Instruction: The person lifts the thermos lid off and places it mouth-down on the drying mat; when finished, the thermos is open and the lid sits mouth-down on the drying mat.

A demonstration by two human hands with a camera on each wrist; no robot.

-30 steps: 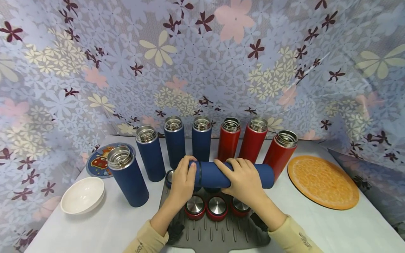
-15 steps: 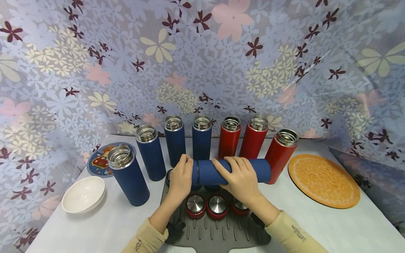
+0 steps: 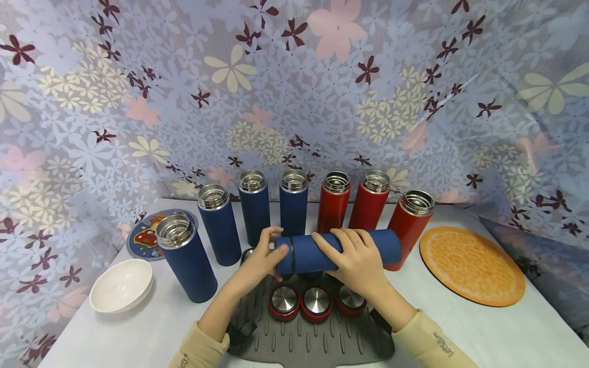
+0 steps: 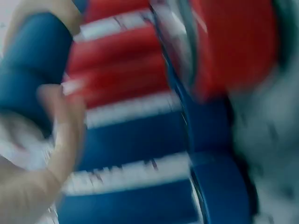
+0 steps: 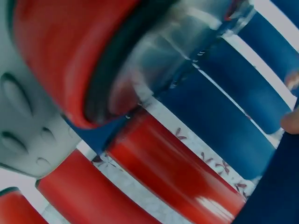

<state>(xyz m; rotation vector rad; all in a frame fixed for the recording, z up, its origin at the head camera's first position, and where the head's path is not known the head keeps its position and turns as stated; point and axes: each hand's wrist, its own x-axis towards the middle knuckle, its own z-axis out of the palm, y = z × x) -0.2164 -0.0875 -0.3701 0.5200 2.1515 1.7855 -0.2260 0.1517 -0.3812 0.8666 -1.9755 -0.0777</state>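
A blue thermos bottle [image 3: 307, 254] lies level across the middle of the head view, its lid [image 3: 285, 261] at the left end. My right hand [image 3: 358, 259] grips the body from above. At the lid end, my left hand [image 3: 262, 258] has its thumb and fingers spread loosely around the lid; the left wrist view is blurred there. Below the bottle, three red lids [image 3: 315, 301] with steel tops sit in a row on a dark grey ridged board [image 3: 294, 347]. Blue lids behind them are mostly hidden by the bottle and hands.
Lidless blue bottles [image 3: 186, 263] and red bottles [image 3: 333, 204] stand upright in an arc behind the board. To the left are a white bowl [image 3: 121, 286] and a round patterned mat [image 3: 142, 237]. An orange round mat [image 3: 471, 266] lies right on the white table [image 3: 469, 337].
My left hand has loosened from the lid, its wrist swinging left and its fingers spreading. The right hand keeps holding the bottle, which has shifted slightly to the right.
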